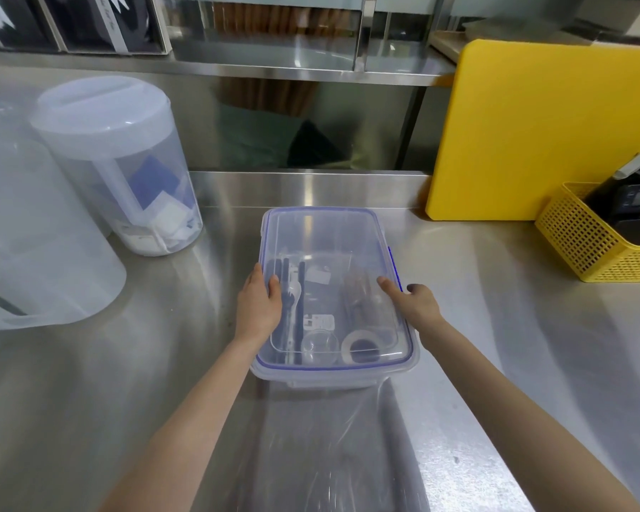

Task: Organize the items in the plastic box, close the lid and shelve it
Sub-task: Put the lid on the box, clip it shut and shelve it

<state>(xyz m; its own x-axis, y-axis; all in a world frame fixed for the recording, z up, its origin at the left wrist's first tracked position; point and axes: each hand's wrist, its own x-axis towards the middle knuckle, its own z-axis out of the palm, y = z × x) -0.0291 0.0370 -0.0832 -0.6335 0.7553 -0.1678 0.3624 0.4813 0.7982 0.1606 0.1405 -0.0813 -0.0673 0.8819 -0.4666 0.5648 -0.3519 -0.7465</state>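
A clear plastic box (403, 367) stands on the steel counter in the middle of the view. Its transparent lid (322, 234) with a blue seal lies on top of it. Through the lid I see dark and white cutlery, small packets, a clear cup and a roll of tape. My left hand (259, 304) rests on the lid's left edge, thumb on top and fingers over the side. My right hand (414, 304) presses on the right edge, next to a blue side latch (394, 264) that sticks out.
Two large translucent lidded containers (126, 160) stand at the left. A yellow cutting board (532, 123) leans at the back right, with a yellow mesh basket (584, 245) of dark devices in front. A steel shelf (274, 68) runs along the back.
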